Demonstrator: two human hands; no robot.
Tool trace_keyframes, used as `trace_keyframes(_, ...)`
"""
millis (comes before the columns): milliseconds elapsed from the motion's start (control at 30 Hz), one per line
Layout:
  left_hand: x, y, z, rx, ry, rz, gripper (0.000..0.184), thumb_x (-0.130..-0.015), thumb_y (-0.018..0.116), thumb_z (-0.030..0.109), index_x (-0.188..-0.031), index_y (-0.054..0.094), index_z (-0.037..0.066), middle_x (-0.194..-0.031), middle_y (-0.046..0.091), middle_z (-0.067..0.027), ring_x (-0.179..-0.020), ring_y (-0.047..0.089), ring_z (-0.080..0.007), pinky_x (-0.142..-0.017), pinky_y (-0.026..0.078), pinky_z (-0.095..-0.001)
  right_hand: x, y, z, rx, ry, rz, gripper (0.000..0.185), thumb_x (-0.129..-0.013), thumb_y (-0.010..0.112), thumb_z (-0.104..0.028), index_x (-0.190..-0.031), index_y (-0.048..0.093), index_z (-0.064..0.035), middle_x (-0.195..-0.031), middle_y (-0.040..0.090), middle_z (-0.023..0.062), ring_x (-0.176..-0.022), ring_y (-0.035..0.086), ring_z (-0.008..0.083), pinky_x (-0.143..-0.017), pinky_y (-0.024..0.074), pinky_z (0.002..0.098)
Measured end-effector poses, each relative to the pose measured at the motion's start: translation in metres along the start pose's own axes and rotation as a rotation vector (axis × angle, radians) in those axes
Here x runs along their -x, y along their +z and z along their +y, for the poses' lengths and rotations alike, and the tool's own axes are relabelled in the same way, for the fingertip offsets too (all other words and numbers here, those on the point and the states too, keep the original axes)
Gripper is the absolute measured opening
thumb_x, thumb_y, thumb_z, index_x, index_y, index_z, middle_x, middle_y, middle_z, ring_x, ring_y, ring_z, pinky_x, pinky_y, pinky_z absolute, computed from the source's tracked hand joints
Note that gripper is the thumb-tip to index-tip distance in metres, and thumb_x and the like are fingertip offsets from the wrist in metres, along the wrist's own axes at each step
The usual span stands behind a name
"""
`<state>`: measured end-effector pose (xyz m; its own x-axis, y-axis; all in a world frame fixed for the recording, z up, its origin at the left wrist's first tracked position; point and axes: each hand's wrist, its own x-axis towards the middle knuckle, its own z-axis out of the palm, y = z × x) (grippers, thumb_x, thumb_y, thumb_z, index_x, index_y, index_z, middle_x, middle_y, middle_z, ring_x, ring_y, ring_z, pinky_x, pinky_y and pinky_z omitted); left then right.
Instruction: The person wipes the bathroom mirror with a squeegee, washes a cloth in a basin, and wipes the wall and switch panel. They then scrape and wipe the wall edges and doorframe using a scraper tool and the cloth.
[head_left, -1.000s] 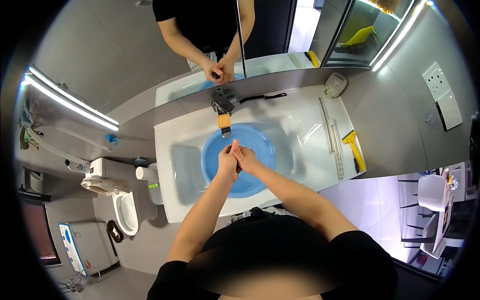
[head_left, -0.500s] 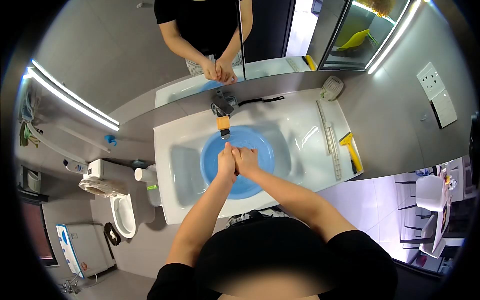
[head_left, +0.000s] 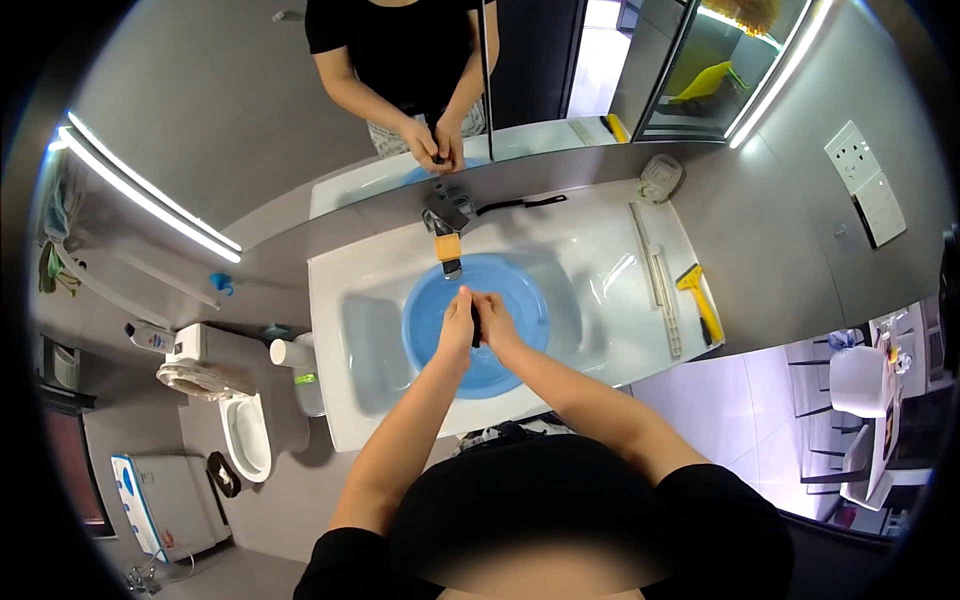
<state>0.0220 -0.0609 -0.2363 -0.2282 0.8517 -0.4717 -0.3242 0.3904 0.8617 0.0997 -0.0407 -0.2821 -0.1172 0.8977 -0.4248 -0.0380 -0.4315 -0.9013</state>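
My left hand (head_left: pixel 458 325) and my right hand (head_left: pixel 493 318) are close together over a blue basin (head_left: pixel 532 345) that sits in the white sink (head_left: pixel 362 345). A small dark thing (head_left: pixel 476 325), black and perhaps cloth, is squeezed between the two palms; its kind does not show. Both sets of fingers curl around it. Just beyond my fingertips is the faucet (head_left: pixel 448 245), with an orange band on its spout and its tip over the basin's far rim.
On the sink's right ledge lie a yellow squeegee (head_left: pixel 702 305) and a pale strip (head_left: pixel 660 285). Behind the faucet is a black-handled brush (head_left: pixel 522 203). A white slotted holder (head_left: pixel 661 178) occupies the back corner. To the left is a toilet (head_left: pixel 245 430); a mirror (head_left: pixel 400 100) spans the wall ahead.
My hands have shifted from clasped together to more upright and slightly apart, and the dark thing between them has come into sight. The basin and faucet stay in place.
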Motion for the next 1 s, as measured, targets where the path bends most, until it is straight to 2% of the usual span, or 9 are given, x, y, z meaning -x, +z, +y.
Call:
trace_keyframes(133, 0.001, -0.003, 0.003, -0.164, -0.034, -0.045, 0.037, -0.096, 0.051, 0.036, -0.11, 0.062, 0.004, -0.091, 0.06, -0.0044, -0.086, 0.057, -0.0157, -0.079, 0.045, -0.0263, 0.037, -0.02, -0.057, -0.455, 0.449, -0.166, 0.033, -0.093, 0.054, -0.034, -0.112, 0.053, -0.0063, -0.087, 0.06, 0.0069, -0.082, 0.06, 0.0174, -0.066, 0.0488, 0.0322)
trace_keyframes(200, 0.011, -0.005, 0.018, -0.582, 0.468, -0.106, 0.043, -0.092, 0.058, 0.025, -0.125, 0.057, -0.001, -0.106, 0.065, -0.0195, -0.095, 0.064, -0.028, -0.079, 0.05, -0.0342, 0.038, -0.018, -0.062, -0.357, 0.09, -0.088, 0.028, -0.09, 0.058, -0.024, -0.11, 0.054, -0.0056, -0.083, 0.057, 0.0066, -0.08, 0.058, 0.0148, -0.067, 0.0481, 0.0296)
trace_keyframes(533, 0.124, 0.016, 0.129, -0.421, 1.502, 0.031, 0.036, -0.08, 0.052, 0.008, -0.111, 0.058, -0.008, -0.097, 0.059, -0.0214, -0.085, 0.057, -0.0284, -0.076, 0.047, -0.0348, 0.134, -0.008, -0.168, -0.079, -1.01, -0.157, 0.039, -0.078, 0.062, -0.01, -0.113, 0.049, 0.0007, -0.088, 0.058, 0.0136, -0.077, 0.057, 0.0204, -0.071, 0.0473, 0.0312)
trace_keyframes(600, 0.085, 0.007, 0.085, -0.447, 1.352, 0.132, 0.035, -0.085, 0.046, 0.01, -0.114, 0.057, -0.007, -0.1, 0.058, -0.021, -0.087, 0.056, -0.0299, -0.083, 0.045, -0.0354, 0.101, 0.0, -0.122, 0.042, -0.947, -0.047, 0.036, -0.082, 0.06, -0.016, -0.112, 0.049, 0.0008, -0.088, 0.059, 0.0183, -0.077, 0.06, 0.0301, -0.07, 0.0481, 0.0346)
trace_keyframes(633, 0.061, -0.001, 0.058, -0.498, 1.047, 0.121, 0.032, -0.089, 0.045, 0.011, -0.115, 0.057, -0.006, -0.102, 0.059, -0.0197, -0.091, 0.057, -0.0291, -0.085, 0.044, -0.0347, 0.071, 0.006, -0.086, 0.018, -0.695, -0.047, 0.033, -0.088, 0.056, -0.018, -0.114, 0.048, 0.0006, -0.082, 0.06, 0.0163, -0.073, 0.059, 0.0211, -0.063, 0.0462, 0.0335)
trace_keyframes(700, -0.004, -0.048, -0.017, -0.274, 0.157, -0.119, 0.034, -0.092, 0.048, 0.013, -0.121, 0.056, -0.004, -0.11, 0.062, -0.017, -0.101, 0.057, -0.0249, -0.089, 0.044, -0.0343, 0.005, 0.008, 0.011, 0.3, -0.11, 0.047, 0.035, -0.092, 0.055, -0.029, -0.112, 0.051, -0.0001, -0.091, 0.063, 0.0209, -0.08, 0.062, 0.0355, -0.07, 0.048, 0.0444)
trace_keyframes(833, 0.025, -0.053, -0.014, -0.274, 0.24, -0.086, 0.039, -0.089, 0.056, 0.009, -0.126, 0.053, -0.002, -0.117, 0.059, -0.0151, -0.107, 0.055, -0.0207, -0.097, 0.042, -0.0338, 0.023, 0.009, 0.048, 0.404, -0.546, 0.128, 0.04, -0.091, 0.059, -0.03, -0.115, 0.052, 0.0006, -0.1, 0.061, 0.0163, -0.086, 0.062, 0.0256, -0.074, 0.0507, 0.0346)
trace_keyframes(933, 0.032, -0.062, -0.002, -0.283, 0.286, -0.206, 0.073, -0.08, 0.072, 0.01, -0.141, 0.032, 0.007, -0.132, 0.046, -0.0177, -0.106, 0.055, -0.0242, -0.088, 0.048, -0.0329, 0.054, -0.013, -0.011, -0.025, 0.032, -0.192, 0.042, -0.09, 0.059, -0.024, -0.124, 0.049, -0.0017, -0.103, 0.06, 0.011, -0.09, 0.061, 0.0181, -0.075, 0.0508, 0.0302)
trace_keyframes(1000, 0.034, -0.058, 0.006, -0.401, 0.366, -0.275, 0.08, -0.071, 0.076, 0.001, -0.139, 0.033, 0.009, -0.13, 0.046, -0.0192, -0.103, 0.058, -0.0243, -0.082, 0.051, -0.0323, 0.056, -0.024, -0.014, -0.14, 0.009, -0.175, 0.044, -0.089, 0.059, -0.018, -0.129, 0.046, -0.0041, -0.105, 0.059, 0.0078, -0.09, 0.061, 0.0161, -0.074, 0.0515, 0.0296)
